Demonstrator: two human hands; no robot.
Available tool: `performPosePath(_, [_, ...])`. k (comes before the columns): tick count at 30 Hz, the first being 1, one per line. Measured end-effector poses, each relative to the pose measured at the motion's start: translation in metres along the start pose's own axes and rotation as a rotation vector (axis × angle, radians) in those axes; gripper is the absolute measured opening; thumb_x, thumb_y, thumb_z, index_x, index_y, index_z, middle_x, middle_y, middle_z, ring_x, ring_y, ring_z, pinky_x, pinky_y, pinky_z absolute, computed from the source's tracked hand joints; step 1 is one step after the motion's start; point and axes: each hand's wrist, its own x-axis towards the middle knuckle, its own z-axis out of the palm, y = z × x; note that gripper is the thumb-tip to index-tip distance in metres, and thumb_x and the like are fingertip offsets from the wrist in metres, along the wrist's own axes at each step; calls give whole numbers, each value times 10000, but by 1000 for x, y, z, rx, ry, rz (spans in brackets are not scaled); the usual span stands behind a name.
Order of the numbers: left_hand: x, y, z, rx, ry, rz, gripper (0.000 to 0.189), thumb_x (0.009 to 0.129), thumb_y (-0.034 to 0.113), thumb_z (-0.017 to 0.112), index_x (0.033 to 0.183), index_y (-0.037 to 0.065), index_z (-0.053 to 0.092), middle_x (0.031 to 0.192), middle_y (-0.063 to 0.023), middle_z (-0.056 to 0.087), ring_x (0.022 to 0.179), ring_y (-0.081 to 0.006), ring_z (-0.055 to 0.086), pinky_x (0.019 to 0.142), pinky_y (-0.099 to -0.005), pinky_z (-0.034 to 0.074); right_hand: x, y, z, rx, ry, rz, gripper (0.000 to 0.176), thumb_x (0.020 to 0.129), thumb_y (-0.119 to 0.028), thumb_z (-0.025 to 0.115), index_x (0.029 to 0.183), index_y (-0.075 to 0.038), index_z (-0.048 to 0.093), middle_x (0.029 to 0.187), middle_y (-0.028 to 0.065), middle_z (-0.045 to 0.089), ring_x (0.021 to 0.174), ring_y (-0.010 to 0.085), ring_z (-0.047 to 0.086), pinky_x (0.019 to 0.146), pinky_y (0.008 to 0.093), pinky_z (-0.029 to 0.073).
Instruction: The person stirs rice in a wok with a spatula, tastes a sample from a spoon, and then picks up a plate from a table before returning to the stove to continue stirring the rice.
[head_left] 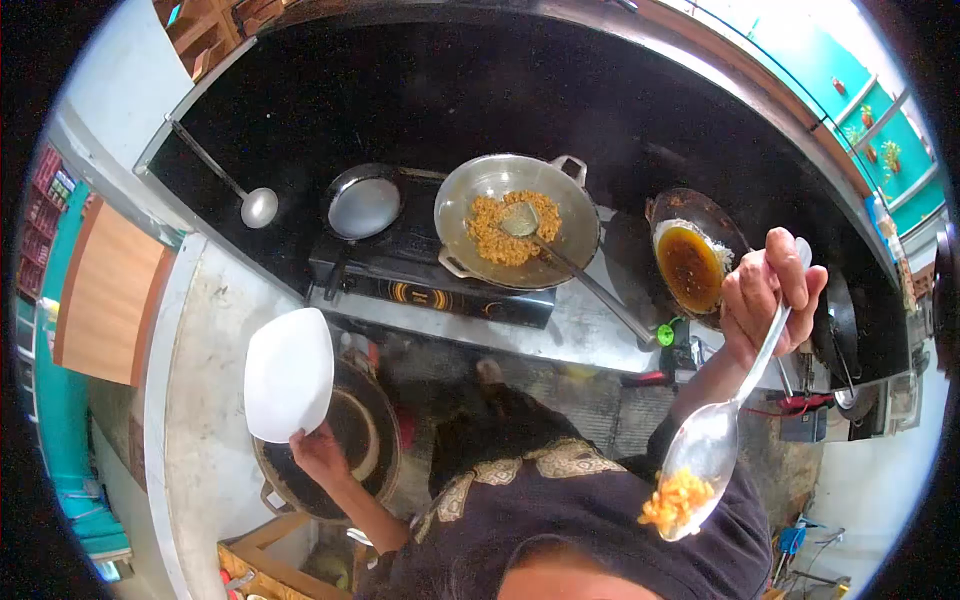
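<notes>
My right hand [768, 297] is raised on the right, fingers closed round the handle of a metal spoon [708, 440]. Some orange-yellow cooked food [676, 503], in small grains, lies in the spoon's bowl close to the camera. On the left, my left hand [320, 452] grips the lower edge of a white plate [288, 375], which looks bare. A large metal wok [462, 190] on the stove holds more of the orange-brown food [490, 235]. The head of a long-handled ladle [590, 285] rests in that food, its handle leaning over the wok's rim.
A small frying pan [364, 207] sits on the black gas stove [430, 292], left of the wok. Brown oil fills a dark wok [690, 265] on the right. Another ladle [259, 207] hangs against the black wall. Below the plate is a large round pan [385, 440].
</notes>
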Motion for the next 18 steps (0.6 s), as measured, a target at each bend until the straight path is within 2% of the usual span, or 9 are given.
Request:
performPosePath(7, [-34,20,-16,64,38,88,474,696,75,467,1150,-15,366,1139,-148,434,1037,-270,439,861,-372,400,-25,-23,15,6,-82,46,276,887,-308,353,759,-66,383,534,113,457,422,142,448,312,271,444])
performPosePath(8, [-41,22,-19,63,-52,95,480,700,65,460,1160,-22,355,1146,-159,428,1032,-278,440,887,-383,388,-30,-28,15,22,-90,40,275,888,-305,352,760,-64,380,535,114,454,418,141,443,311,273,444])
performPosePath(10, [-62,24,-8,12,-35,150,484,698,42,455,1164,-31,346,1144,-164,427,1034,-286,436,903,-389,383,-41,-40,12,58,-106,30,272,889,-299,349,761,-60,375,536,116,448,411,139,432,309,277,443])
performPosePath(14, [-102,20,-1,-49,-3,192,450,691,14,455,1126,-44,359,1123,-145,433,1029,-261,445,891,-367,407,-62,-76,12,190,-128,33,244,888,-242,365,744,-46,353,548,109,414,405,130,417,281,249,421])
performPosePath(17, [-132,1,10,-84,2,222,448,687,1,468,1119,-54,360,1121,-153,434,1040,-256,437,920,-377,387,-76,-110,10,216,-158,36,242,888,-235,361,742,-44,346,526,101,417,320,102,412,262,240,412])
performPosePath(18, [-142,-6,13,-92,-5,228,451,686,-1,475,1119,-54,361,1122,-153,435,1039,-255,437,921,-378,386,-83,-122,7,207,-168,42,249,890,-258,353,750,-52,352,529,97,421,357,112,415,279,238,410])
